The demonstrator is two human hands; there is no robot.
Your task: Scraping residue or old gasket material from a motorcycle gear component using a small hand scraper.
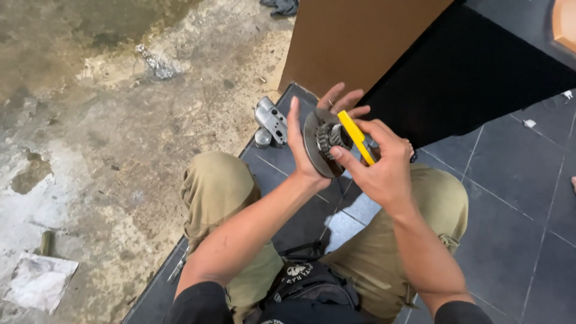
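Disc and yellow tool in hand

Head view: left hand grips round metal disc at its rim, above the knees; right hand, at three o'clock of it, pinches yellow tool against toothed hub; grey metal part on dark tiles at ten o'clock

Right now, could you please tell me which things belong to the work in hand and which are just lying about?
In hand:
left hand holding round grey metal disc with toothed gear;
right hand holding yellow flat tool.

Lying about:
silver metal engine part;
crumpled white paper;
dark rag.
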